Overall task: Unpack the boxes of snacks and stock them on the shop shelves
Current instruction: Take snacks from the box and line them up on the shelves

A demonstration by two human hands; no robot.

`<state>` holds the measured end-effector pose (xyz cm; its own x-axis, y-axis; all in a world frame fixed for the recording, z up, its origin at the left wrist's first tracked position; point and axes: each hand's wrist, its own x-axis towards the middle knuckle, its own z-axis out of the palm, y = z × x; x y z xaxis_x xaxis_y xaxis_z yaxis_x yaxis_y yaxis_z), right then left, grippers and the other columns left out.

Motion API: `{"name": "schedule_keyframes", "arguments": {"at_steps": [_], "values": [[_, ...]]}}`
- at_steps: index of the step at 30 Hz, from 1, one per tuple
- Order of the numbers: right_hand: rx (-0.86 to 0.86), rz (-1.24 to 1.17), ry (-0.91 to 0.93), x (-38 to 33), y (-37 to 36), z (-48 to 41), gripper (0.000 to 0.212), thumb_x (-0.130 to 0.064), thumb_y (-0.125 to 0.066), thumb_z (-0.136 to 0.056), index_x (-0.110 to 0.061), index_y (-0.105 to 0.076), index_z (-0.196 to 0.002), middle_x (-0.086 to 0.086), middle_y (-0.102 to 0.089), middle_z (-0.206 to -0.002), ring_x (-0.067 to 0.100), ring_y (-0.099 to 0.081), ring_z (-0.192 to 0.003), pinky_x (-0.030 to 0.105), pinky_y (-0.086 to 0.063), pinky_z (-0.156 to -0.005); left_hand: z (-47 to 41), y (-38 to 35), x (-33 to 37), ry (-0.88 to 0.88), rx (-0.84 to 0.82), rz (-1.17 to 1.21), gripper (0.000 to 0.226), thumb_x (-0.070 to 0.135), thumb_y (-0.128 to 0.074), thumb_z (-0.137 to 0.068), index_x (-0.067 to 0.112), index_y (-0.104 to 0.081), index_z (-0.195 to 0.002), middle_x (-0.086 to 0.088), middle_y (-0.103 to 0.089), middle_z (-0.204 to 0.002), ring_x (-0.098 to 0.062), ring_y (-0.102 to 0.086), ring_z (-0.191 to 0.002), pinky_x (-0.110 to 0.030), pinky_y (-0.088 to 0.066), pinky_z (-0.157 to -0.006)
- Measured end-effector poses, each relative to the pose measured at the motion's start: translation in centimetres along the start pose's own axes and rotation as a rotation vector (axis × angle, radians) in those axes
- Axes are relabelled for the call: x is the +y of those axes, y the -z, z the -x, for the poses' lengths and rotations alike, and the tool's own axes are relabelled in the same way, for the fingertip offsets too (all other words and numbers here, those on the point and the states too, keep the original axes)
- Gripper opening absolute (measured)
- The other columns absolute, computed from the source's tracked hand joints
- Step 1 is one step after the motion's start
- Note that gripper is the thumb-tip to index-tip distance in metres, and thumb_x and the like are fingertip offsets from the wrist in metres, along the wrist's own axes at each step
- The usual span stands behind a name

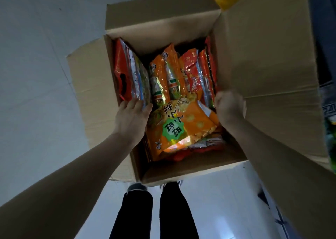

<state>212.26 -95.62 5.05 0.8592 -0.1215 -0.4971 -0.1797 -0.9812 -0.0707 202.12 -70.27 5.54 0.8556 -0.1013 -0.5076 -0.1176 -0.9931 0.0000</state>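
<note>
Many glossy crinkled foil packets (169,75), open rectangular cardboard box (160,25)

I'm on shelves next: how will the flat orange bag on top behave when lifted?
The orange bag looks puffed, so it is probably light for its size. Its film shines, so it is likely slippery and floppy.

A pale grey tiled floor (34,60) spreads out to the left of the fingers (135,104) of the left hand (131,117), crossed by faint joint lines (70,83). Well below the fingers (nearer the camera) the tiles carry a soft bright sheen (225,218). The light is dim.
</note>
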Motion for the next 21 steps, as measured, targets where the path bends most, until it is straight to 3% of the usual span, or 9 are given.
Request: {"name": "schedule_keyframes", "arguments": {"at_steps": [3,7,9,10,12,14,15,18,21], "values": [[-0.029,-0.075,0.027,-0.9,0.8,-1.5,0.016,-0.012,-0.05,-0.099,-0.014,-0.055,-0.115,0.012,-0.062,-0.109,0.032,-0.061,-0.098,0.035,-0.047,-0.074,-1.1,0.1,1.0,-0.003,0.006,0.008,0.056,0.041,-0.056,-0.092,0.023,-0.042,-0.143,-0.006,-0.054,-0.137,-0.028,-0.051,-0.124,-0.04,-0.036,-0.1],[-0.231,-0.114,-0.209,0.2,-3.1,1.3,0.059,-0.044,-0.05,-0.1,-0.018,-0.026,-0.147,0.02,-0.049,-0.137,0.041,-0.051,-0.122,0.044,-0.045,-0.091,-2.5,0.0,2.4,0.03,0.006,-0.034,0.054,0.043,-0.051,-0.095,0.026,-0.035,-0.144,-0.003,-0.05,-0.14,-0.026,-0.05,-0.124,-0.041,-0.035,-0.1],[-0.274,-0.3,-0.411,0.7,-5.3,2.6,0.076,-0.052,-0.053,-0.097,-0.016,-0.015,-0.152,0.022,-0.048,-0.138,0.042,-0.053,-0.122,0.044,-0.046,-0.091,-2.9,-0.3,2.9,0.072,-0.002,-0.076,0.056,0.046,-0.051,-0.094,0.027,-0.032,-0.143,-0.003,-0.046,-0.144,-0.028,-0.042,-0.13,-0.044,-0.03,-0.105],[-0.27,-0.441,-0.507,0.8,-6.1,2.9,0.076,-0.051,-0.057,-0.095,-0.016,-0.018,-0.149,0.021,-0.053,-0.135,0.042,-0.058,-0.117,0.044,-0.051,-0.091,-3.0,-0.5,3.2,0.088,-0.009,-0.1,0.058,0.048,-0.051,-0.093,0.028,-0.031,-0.143,-0.004,-0.042,-0.147,-0.03,-0.036,-0.135,-0.048,-0.026,-0.11],[-0.221,-0.612,-0.561,0.8,-6.7,2.6,0.056,-0.036,-0.064,-0.094,-0.017,-0.032,-0.136,0.016,-0.059,-0.127,0.039,-0.064,-0.108,0.047,-0.055,-0.088,-3.1,-1.2,3.7,0.074,-0.008,-0.14,0.06,0.051,-0.05,-0.093,0.029,-0.029,-0.145,-0.007,-0.035,-0.153,-0.034,-0.021,-0.144,-0.054,-0.011,-0.117],[-0.168,-0.566,-0.387,0.5,-5.7,1.3,0.033,-0.015,-0.059,-0.096,-0.021,-0.048,-0.127,0.007,-0.063,-0.114,0.031,-0.065,-0.103,0.038,-0.055,-0.08,-3.3,-1.6,4.0,0.019,0.008,-0.112,0.062,0.05,-0.05,-0.093,0.027,-0.03,-0.147,-0.009,-0.038,-0.151,-0.034,-0.022,-0.145,-0.056,-0.004,-0.119],[-0.137,-0.526,-0.268,0.2,-4.7,0.7,0.031,-0.008,-0.055,-0.096,-0.023,-0.055,-0.123,0.003,-0.064,-0.109,0.027,-0.065,-0.101,0.033,-0.053,-0.076,-3.6,-2.0,4.1,-0.024,0.031,-0.052,0.062,0.048,-0.051,-0.093,0.025,-0.031,-0.147,-0.009,-0.042,-0.148,-0.034,-0.027,-0.143,-0.055,-0.008,-0.119],[-0.073,-0.519,0.039,-0.7,-1.9,-1.8,0.036,0.003,-0.059,-0.09,-0.025,-0.066,-0.111,0.001,-0.067,-0.118,0.02,-0.063,-0.105,0.034,-0.055,-0.086,-5.0,-1.8,4.3,-0.167,0.12,0.238,0.064,0.039,-0.049,-0.096,0.016,-0.026,-0.152,-0.014,-0.037,-0.151,-0.033,-0.035,-0.139,-0.048,-0.028,-0.116],[-0.07,-0.537,0.2,-1.1,-0.5,-4.3,0.043,0.006,-0.057,-0.088,-0.034,-0.067,-0.1,-0.004,-0.067,-0.119,0.013,-0.062,-0.106,0.025,-0.052,-0.088,-7.9,0.2,4.4,-0.202,0.257,0.356,0.073,0.042,-0.047,-0.096,0.008,-0.02,-0.154,-0.019,-0.027,-0.156,-0.035,-0.026,-0.144,-0.044,-0.024,-0.118]]}}
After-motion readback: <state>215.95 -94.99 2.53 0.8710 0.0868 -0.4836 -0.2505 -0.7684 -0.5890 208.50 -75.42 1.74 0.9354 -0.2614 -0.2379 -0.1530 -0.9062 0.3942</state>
